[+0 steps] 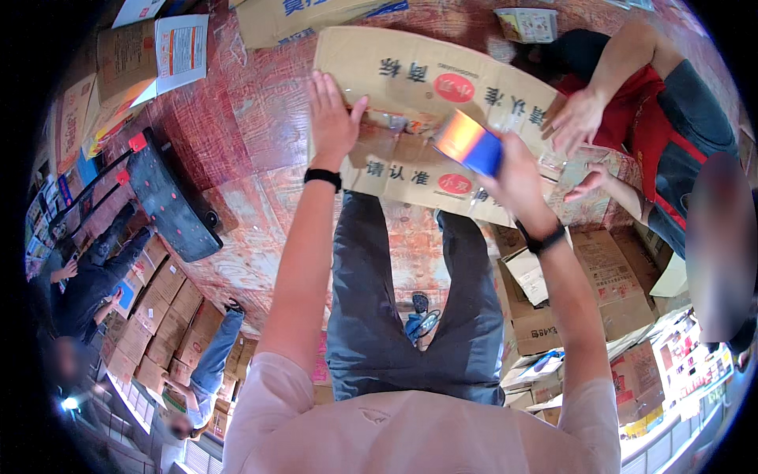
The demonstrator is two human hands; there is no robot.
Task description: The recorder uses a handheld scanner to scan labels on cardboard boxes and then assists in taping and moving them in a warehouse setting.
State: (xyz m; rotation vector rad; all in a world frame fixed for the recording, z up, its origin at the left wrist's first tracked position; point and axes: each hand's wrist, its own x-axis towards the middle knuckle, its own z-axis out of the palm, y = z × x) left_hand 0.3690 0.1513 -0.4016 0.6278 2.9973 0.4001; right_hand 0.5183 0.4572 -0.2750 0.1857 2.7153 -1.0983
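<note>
A closed cardboard carton [391, 142] with red ovals and printed characters lies before me, its brown tape strip running along the middle. My left hand [333, 118] rests on its left end, fingers extended and thumb apart. Above the carton's right half, my right hand [521, 178] grips a blue and orange block-shaped object [471, 142]. Motion blurs this object, so its exact kind is unclear. At the carton's right end another person's hand [577, 118] is at its edge, and that person's second hand [589, 181] is held a little way off, palm showing.
A black platform trolley [172, 195] with red corners stands to the left. Stacked cartons [160, 314] line the lower left, where two more people are. Opened boxes [604, 266] lie at right. Flattened cardboard [296, 21] and a small packet [527, 25] are on the floor ahead.
</note>
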